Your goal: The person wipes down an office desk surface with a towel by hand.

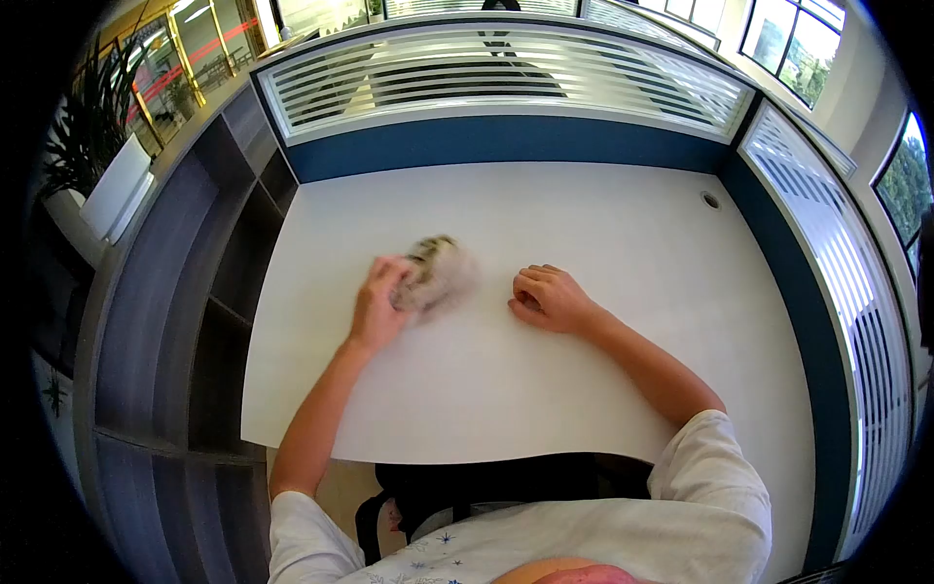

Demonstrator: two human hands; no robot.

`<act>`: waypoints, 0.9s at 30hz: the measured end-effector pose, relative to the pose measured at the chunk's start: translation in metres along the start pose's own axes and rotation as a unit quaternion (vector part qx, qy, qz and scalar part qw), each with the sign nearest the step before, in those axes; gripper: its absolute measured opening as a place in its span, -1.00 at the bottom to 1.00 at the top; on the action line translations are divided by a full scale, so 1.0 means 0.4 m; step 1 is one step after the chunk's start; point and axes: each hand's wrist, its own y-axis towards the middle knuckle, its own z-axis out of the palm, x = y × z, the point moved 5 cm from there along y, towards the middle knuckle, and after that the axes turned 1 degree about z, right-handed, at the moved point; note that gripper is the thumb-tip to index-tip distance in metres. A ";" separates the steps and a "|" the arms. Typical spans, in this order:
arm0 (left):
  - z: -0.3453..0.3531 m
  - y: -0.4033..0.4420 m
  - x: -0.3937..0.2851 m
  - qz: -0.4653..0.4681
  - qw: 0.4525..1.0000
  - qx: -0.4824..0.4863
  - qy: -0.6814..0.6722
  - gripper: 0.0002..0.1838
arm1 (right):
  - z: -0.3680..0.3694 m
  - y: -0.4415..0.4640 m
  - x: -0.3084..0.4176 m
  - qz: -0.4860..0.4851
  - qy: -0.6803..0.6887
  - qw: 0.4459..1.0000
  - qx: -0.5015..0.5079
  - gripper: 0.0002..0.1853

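Note:
My left hand [377, 302] is closed on the near left side of a fuzzy-looking beige object [428, 277] with dark and yellowish patches on its top. Motion smears its outline, so its kind cannot be made out, and neither can whether it touches the desk. To the right, my right hand [547, 298] rests on the white desk [545, 399] in a loose fist, fingers curled in. Nothing shows in that fist, and a gap of bare desk lies between it and the beige object.
A blue partition [506, 139] with striped glass bounds the desk at the back and right. Dark shelving [165, 302] runs along the left, with a white planter [117, 190] on top. A cable hole [711, 200] sits in the back right corner.

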 end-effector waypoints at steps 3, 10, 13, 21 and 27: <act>-0.084 0.005 0.162 -0.094 0.985 -0.110 0.091 -0.37 | 0.006 0.003 -0.004 0.011 -0.017 1.000 0.005 -0.77; -0.138 -0.011 0.149 -0.017 0.948 -0.129 0.290 -0.47 | 0.002 0.005 -0.008 0.012 0.001 1.000 0.009 -0.77; 0.011 -0.027 0.005 0.109 0.984 0.051 0.130 -0.52 | 0.006 0.004 -0.006 0.004 0.012 1.000 -0.001 -0.77; 0.079 -0.032 -0.117 0.085 0.973 0.133 -0.171 -0.43 | -0.008 -0.004 0.000 -0.039 0.008 0.999 -0.007 -0.76; -0.093 0.007 0.158 -0.026 0.983 -0.102 0.152 -0.37 | 0.002 -0.003 -0.005 -0.010 0.025 1.000 -0.016 -0.74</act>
